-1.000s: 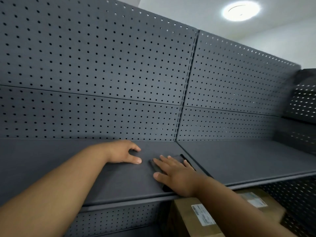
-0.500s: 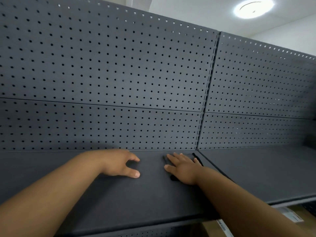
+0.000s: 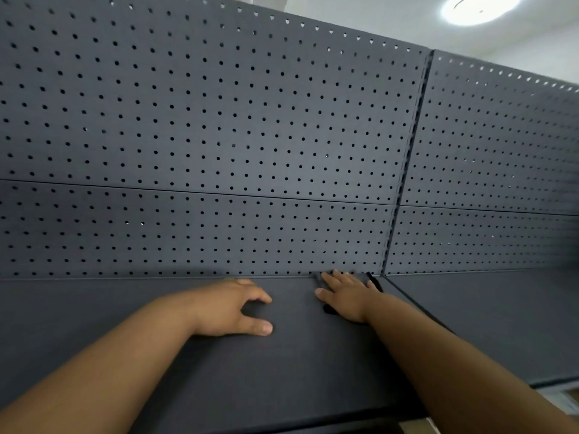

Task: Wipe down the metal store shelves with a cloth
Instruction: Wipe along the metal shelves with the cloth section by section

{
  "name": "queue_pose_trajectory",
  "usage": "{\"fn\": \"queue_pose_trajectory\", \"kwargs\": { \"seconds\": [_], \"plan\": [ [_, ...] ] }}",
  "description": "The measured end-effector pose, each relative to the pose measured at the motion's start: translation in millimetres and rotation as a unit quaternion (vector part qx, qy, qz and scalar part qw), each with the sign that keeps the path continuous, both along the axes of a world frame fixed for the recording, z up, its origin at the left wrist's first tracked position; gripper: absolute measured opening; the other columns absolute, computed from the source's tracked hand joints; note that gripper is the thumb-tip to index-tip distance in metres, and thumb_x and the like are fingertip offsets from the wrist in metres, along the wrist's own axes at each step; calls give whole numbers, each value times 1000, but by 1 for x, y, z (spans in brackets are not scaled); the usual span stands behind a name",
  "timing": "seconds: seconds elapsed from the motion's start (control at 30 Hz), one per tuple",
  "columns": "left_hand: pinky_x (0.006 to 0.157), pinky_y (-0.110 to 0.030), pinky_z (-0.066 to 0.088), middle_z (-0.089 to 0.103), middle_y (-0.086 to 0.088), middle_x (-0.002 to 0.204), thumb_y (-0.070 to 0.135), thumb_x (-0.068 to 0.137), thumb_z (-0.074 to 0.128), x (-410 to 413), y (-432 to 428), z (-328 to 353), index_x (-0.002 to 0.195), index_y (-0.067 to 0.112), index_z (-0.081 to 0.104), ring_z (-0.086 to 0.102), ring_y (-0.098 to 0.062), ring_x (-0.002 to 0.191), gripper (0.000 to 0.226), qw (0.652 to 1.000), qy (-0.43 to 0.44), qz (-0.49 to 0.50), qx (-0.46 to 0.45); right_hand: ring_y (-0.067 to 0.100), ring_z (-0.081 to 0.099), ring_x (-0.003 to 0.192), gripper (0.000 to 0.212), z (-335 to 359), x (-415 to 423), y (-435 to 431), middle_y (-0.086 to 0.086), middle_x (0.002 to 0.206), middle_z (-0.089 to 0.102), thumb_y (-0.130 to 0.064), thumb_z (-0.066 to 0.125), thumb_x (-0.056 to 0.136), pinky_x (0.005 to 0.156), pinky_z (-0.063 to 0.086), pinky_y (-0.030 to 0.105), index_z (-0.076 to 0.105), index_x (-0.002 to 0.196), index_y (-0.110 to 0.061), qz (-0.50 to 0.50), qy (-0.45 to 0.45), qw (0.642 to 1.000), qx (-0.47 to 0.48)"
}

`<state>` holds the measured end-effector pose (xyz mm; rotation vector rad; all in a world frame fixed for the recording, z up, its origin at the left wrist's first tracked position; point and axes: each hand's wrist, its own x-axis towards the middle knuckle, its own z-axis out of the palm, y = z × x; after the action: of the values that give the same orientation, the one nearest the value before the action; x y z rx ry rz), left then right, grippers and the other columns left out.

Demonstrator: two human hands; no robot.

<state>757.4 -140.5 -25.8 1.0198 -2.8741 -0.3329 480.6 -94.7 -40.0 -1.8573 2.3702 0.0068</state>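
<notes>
Both of our hands lay on the dark metal shelf point(image 3: 282, 377). Our right hand point(image 3: 346, 297) was spread flat, fingers extended and slightly apart, pressing down on the dark cloth point(image 3: 372, 280), which showed only as thin black edges beyond the fingertips and beside the heel of the palm. Cloth and hand sat at the very back of the shelf, touching or just short of the perforated back panel point(image 3: 203, 136), and just left of the slotted upright point(image 3: 407, 170) that divides the two bays.

Our left hand point(image 3: 233, 308) rested near it on the same shelf, loosely cupped, thumb and index finger curved apart with nothing between them; it held nothing, only braced on the surface.

Compared with a second ago, our right hand and the cloth had travelled from near the front edge of the shelf, where they lay beside the seam between the two shelf boards, all the way to the rear corner. Half a second ago they were already well back; now the fingertips reached the foot of the panel. Our left hand kept much the same pose and much the same spot on the shelf throughout.

Our view had also swung left and tilted: the upright had shifted to the right of the picture, the cardboard box seen earlier under the shelf had dropped almost out of sight, and the ceiling light point(image 3: 479, 7) sat cut off at the top right corner.
</notes>
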Motion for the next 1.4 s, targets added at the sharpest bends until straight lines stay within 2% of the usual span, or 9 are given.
{"fn": "queue_pose_trajectory", "kwargs": {
  "seconds": [0.3, 0.5, 0.63, 0.83, 1.07, 1.27, 1.4],
  "plan": [
    [112, -23, 28, 41, 21, 143, 66, 82, 61, 5, 3, 4, 142, 43, 43, 36, 1, 131, 67, 1000, 10, 1, 24, 13, -8, 149, 65, 1, 14, 74, -9, 163, -7, -65, 20, 96, 118, -6, 50, 2, 154, -40, 75, -3, 997, -11],
    [116, -27, 27, 38, 20, 147, 66, 83, 59, 8, 8, 4, 142, 45, 41, 35, 1, 134, 66, 999, 5, 10, 40, 6, -9, 147, 63, 5, 29, 146, -13, 162, -5, -64, 20, 97, 118, -7, 42, 3, 154, -41, 125, -9, 992, -34],
    [117, -29, 26, 37, 20, 149, 65, 85, 58, 7, 10, 5, 144, 43, 40, 34, 1, 136, 65, 999, -5, 14, 32, 5, -11, 147, 62, 9, 35, 164, -15, 162, -6, -62, 21, 98, 119, -7, 41, 2, 154, -41, 127, -6, 991, -30],
    [112, -24, 27, 38, 20, 150, 62, 87, 57, 7, 14, 6, 145, 41, 40, 36, -1, 136, 63, 999, -7, 19, 27, 4, -10, 147, 62, 11, 33, 148, -15, 162, -5, -61, 21, 98, 119, -6, 41, 1, 153, -41, 126, -5, 992, -15],
    [116, -33, 29, 38, 18, 149, 63, 86, 58, 6, 11, 6, 144, 42, 41, 37, -3, 136, 64, 999, -7, 19, 31, 13, -9, 149, 65, 8, 26, 70, -9, 163, -7, -63, 18, 98, 119, -5, 48, 0, 154, -38, 87, 5, 996, 12],
    [115, -27, 26, 37, 17, 151, 63, 85, 61, 9, 4, 5, 144, 42, 41, 34, -3, 137, 66, 999, 0, 11, 44, 18, -6, 149, 69, 2, 19, 1, -4, 164, -3, -67, 16, 95, 116, -4, 52, 2, 155, -35, 46, 6, 999, 6],
    [116, -28, 27, 38, 16, 151, 64, 83, 61, 9, 1, 4, 143, 42, 42, 34, -3, 137, 67, 999, 7, 5, 46, 20, -5, 150, 70, -1, 15, -18, -2, 164, -3, -68, 16, 95, 116, -4, 53, 3, 155, -35, 20, 9, 1000, 3]
  ]
}}
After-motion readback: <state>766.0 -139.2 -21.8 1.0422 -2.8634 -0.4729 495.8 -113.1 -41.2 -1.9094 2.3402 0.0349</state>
